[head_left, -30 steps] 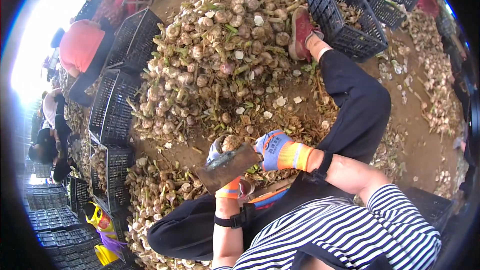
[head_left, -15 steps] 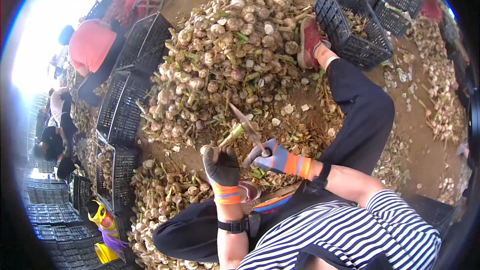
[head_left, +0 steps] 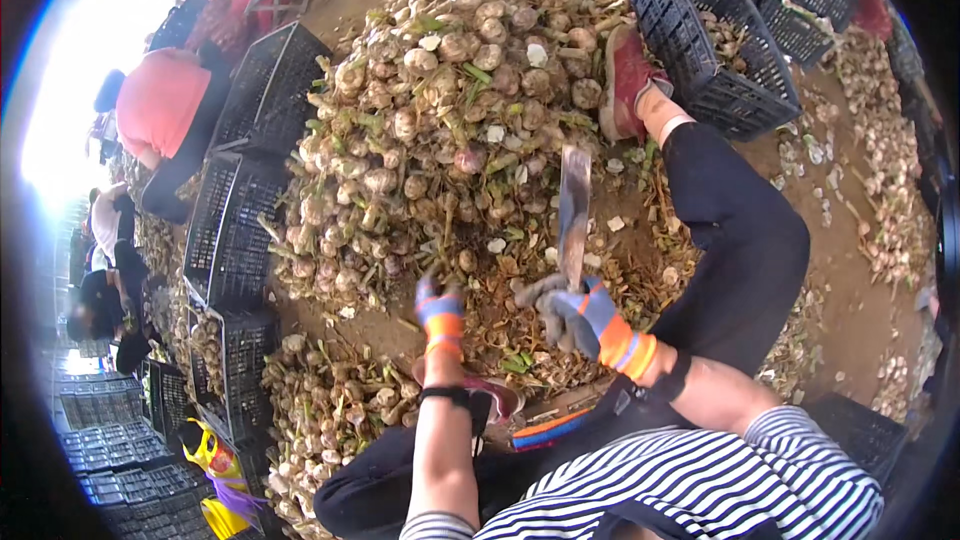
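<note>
My right hand, in a grey, orange and blue glove, is wrapped round the handle of a knife. Its broad, worn blade points away from me, over the scraps on the ground. My left hand, gloved alike, is at the near edge of a big heap of garlic bulbs with stems. Motion smears its fingers, so what they hold, if anything, cannot be made out. Between the heap and my legs lie cut stems and dry leaves.
Black plastic crates line the left side; another crate with garlic stands beside my red shoe. More garlic lies near my left knee. At far left a person in a pink top bends over, with others behind.
The garlic bulb and stem that my left hand held against the blade no longer show there. That hand has moved toward the heap; the knife has swung upright, away from it.
</note>
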`<act>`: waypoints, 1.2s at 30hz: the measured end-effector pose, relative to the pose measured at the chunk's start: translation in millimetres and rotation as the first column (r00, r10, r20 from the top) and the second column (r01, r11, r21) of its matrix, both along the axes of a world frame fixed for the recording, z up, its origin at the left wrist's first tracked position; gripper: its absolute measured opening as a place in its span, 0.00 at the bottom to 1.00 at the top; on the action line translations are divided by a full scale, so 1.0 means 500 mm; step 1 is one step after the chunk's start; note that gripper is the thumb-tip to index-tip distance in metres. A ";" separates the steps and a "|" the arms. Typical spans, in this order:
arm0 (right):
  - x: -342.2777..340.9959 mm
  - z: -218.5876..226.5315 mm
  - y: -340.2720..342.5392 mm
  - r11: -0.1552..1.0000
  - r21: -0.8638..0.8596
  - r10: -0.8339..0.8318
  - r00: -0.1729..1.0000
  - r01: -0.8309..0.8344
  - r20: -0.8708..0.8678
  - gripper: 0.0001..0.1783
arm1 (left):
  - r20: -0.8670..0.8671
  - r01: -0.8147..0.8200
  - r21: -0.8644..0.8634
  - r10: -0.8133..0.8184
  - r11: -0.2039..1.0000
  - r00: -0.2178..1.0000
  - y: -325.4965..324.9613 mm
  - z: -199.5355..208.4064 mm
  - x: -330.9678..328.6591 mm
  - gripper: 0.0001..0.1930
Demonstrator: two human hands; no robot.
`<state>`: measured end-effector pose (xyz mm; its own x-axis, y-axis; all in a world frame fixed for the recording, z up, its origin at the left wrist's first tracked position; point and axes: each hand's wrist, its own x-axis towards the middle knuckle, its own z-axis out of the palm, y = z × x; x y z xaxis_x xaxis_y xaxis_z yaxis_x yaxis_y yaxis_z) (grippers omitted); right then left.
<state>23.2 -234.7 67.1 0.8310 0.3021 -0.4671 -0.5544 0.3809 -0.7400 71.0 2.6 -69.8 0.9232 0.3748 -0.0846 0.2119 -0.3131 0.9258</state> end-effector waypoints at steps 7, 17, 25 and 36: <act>0.006 -0.019 -0.022 0.993 -0.118 -0.035 0.998 0.029 -0.048 0.11 | -0.466 0.337 0.586 -0.033 0.737 0.884 -0.059 -0.130 0.097 0.32; 0.019 0.012 0.015 0.213 -0.936 0.731 0.682 -0.279 -0.037 0.23 | 0.050 0.177 -0.257 -0.170 0.950 0.984 0.031 -0.051 -0.054 0.21; -0.027 0.063 0.046 0.014 -0.995 0.946 0.324 -0.094 -0.017 0.18 | 0.003 0.010 -0.999 -0.146 0.046 0.989 -0.021 0.104 -0.126 0.16; -0.032 0.062 0.030 -0.048 -0.991 0.959 0.271 -0.121 -0.080 0.19 | -0.026 0.091 -0.692 -0.151 0.716 0.988 -0.038 0.140 -0.176 0.17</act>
